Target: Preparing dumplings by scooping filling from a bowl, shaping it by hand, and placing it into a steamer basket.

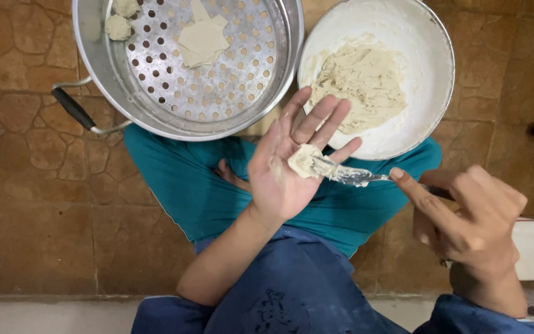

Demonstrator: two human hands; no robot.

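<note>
We hold our left hand [282, 170] flat and palm up over our lap, its fingers [316, 117] spread apart, and a small square wrapper [305, 161] lies on it at the base of the fingers. Our right hand [474, 213] has its fingers clamped on the handle of a spoon [348, 176], forefinger laid along the top, and the smeared bowl of the spoon touches the wrapper's right edge.

To do this well, we judge the palm should stay level and the filling go onto the middle of the wrapper, clear of its edges. We wipe the spoon off with a light drag, not a push that tears the dough.

The white bowl of filling [431, 74] sits just beyond our fingertips on the floor. Beside it stands the perforated steamer tray [217, 93] with spare wrappers [202, 40] and two finished dumplings [118, 21].
</note>
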